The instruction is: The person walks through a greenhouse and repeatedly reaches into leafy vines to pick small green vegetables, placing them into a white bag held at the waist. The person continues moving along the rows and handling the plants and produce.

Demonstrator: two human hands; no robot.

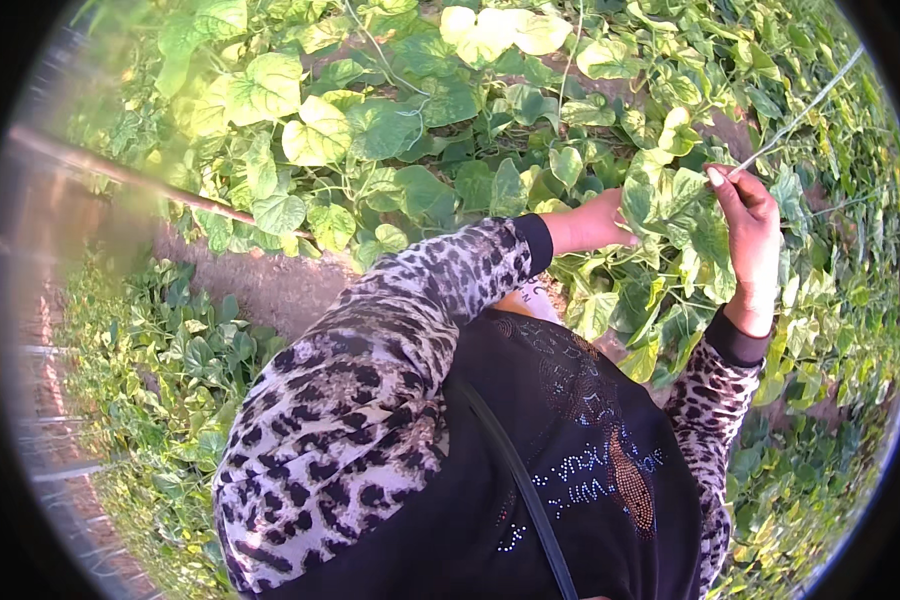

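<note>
Thumb and fingers of my right hand (753, 225) are pinched together at the lower end of a pale string (805, 115), which slants up to the far right. Just left of it, my left hand (595, 222) reaches in among the leaves of a climbing vine (675, 205). Leaves cover most of its fingers, so its grip is hidden. Broad green leaves of this vine fill the gap between both hands and hang below them, close in front of my body.
Dense leafy plants (400, 130) spread ahead and to both sides. A brown pole (160, 185) slants in from the left. Thin strings (570, 65) hang among the far leaves. Bare soil (260, 290) shows between the rows at left.
</note>
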